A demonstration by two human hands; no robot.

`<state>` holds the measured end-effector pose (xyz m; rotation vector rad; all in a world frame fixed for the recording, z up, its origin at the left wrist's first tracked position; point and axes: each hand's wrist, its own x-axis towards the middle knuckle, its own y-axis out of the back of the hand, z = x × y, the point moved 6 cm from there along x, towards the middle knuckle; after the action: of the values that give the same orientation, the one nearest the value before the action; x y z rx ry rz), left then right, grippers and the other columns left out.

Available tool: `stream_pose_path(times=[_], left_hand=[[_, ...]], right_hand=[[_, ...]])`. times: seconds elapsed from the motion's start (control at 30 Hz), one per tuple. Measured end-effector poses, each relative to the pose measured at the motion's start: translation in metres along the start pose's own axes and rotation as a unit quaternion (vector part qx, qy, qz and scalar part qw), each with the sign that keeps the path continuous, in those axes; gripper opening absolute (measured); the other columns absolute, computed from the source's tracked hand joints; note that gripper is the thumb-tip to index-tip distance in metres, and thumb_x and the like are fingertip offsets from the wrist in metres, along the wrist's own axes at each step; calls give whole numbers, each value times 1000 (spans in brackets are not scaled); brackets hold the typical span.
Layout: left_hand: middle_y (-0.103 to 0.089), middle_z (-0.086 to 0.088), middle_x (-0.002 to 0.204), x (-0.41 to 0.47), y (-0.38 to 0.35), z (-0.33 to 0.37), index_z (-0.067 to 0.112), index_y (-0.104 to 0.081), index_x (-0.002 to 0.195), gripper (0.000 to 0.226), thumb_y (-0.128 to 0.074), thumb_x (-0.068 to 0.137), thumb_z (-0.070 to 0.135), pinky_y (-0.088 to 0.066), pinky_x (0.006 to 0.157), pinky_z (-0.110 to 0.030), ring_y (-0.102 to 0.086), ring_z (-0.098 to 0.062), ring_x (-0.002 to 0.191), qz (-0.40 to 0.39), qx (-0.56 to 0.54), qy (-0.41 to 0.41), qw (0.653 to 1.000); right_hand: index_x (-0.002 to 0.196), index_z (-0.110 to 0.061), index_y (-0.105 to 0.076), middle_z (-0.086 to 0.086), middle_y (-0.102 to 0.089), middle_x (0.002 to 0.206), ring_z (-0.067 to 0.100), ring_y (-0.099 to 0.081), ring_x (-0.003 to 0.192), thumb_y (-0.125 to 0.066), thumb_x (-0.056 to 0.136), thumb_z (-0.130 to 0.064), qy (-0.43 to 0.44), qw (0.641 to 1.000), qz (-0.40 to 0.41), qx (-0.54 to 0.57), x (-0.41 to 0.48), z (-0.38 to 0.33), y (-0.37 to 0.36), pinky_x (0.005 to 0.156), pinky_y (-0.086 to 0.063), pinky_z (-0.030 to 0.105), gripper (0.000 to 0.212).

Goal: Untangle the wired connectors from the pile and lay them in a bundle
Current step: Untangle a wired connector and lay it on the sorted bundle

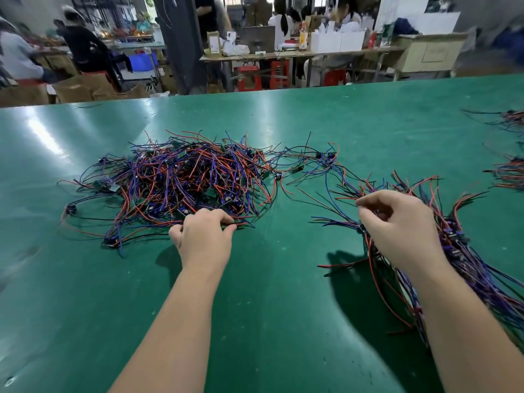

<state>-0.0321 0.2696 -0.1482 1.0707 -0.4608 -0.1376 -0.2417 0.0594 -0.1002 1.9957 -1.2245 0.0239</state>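
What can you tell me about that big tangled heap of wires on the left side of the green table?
The pile is a loose, knotted mound of thin red, blue and black wires with small green circuit boards and dark connectors mixed in. It lies on the green table, loops straggling outward. The left hand pinches wires at its near edge; strands trail right toward the bundle.

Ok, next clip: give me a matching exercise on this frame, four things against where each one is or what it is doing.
Things:
1. left hand
2. right hand
3. tangled pile
4. sorted bundle

Places or states:
A. heaped on the green table, left of centre
B. fingers pinching wires at the pile's near edge
C. laid out along the table's right side, partly under a forearm
D. fingers curled, over the bundle's wires

Pairs: 1-B, 2-D, 3-A, 4-C
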Motion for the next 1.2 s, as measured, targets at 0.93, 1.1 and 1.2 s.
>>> stream_pose_path(times=[0.93, 1.1, 1.2], left_hand=[[-68, 15, 112, -45, 20, 77, 37, -64, 108, 23, -55, 88, 35, -42, 99, -29, -58, -3, 112, -132, -492, -149, 848], [-66, 22, 113, -58, 24, 89, 36, -59, 119, 43, -71, 78, 33, -40, 95, -16, -57, 5, 111, -145, -483, -200, 840], [-72, 12, 93, -55, 26, 88, 33, -66, 106, 34, -76, 74, 34, -46, 91, -26, -65, -3, 94, -162, -537, -157, 813]], right_hand=[[77, -12, -66, 0, -69, 65, 6, -67, 58, -60, 70, -19, -208, 742, -153, 619, -15, -22, -33, 46, -48, 11, 11], [62, -14, -75, 0, -71, 70, 3, -70, 67, -58, 72, -18, -201, 718, -181, 641, -17, -27, -35, 48, -50, 10, 21], [66, -14, -77, 2, -73, 73, 4, -71, 73, -69, 61, -18, -192, 707, -210, 647, -19, -31, -37, 49, -50, 9, 10]])
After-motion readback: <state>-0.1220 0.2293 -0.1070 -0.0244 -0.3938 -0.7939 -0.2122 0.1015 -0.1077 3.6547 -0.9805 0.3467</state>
